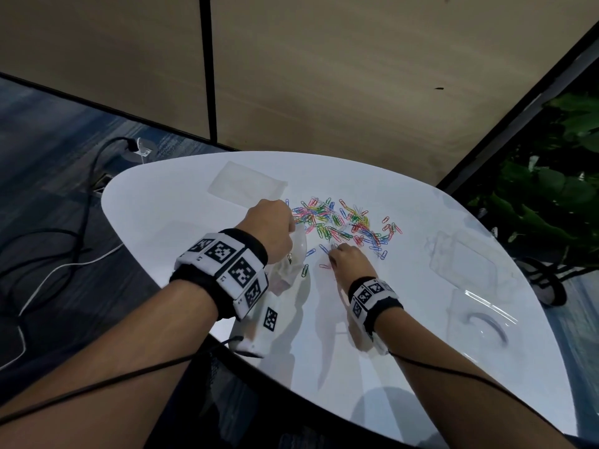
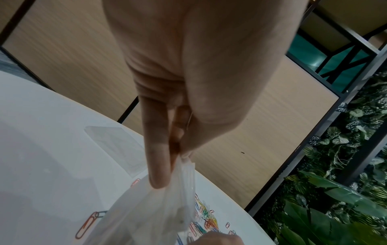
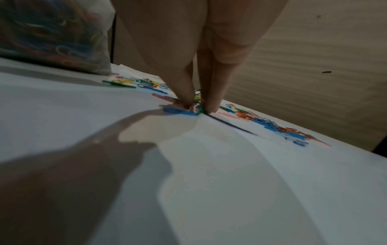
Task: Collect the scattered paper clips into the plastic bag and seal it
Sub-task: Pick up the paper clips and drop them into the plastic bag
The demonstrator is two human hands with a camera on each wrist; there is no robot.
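Note:
Many coloured paper clips (image 1: 343,222) lie scattered on the white table (image 1: 356,351), past both hands. My left hand (image 1: 291,226) pinches the top edge of a clear plastic bag (image 1: 293,264), which hangs down to the table; the left wrist view shows thumb and fingers of the left hand (image 2: 178,154) closed on the bag (image 2: 159,212). Coloured clips show through the bag (image 3: 52,38). My right hand (image 1: 334,251) is at the near edge of the pile. Its thumb and fingertips (image 3: 211,106) pinch a few paper clips (image 3: 195,108) against the tabletop.
Other clear plastic bags lie flat at the table's far left (image 1: 248,183) and at the right (image 1: 463,260). A green plant (image 1: 551,189) stands beyond the right edge. Cables (image 1: 64,241) run over the floor on the left. A beige partition wall is behind.

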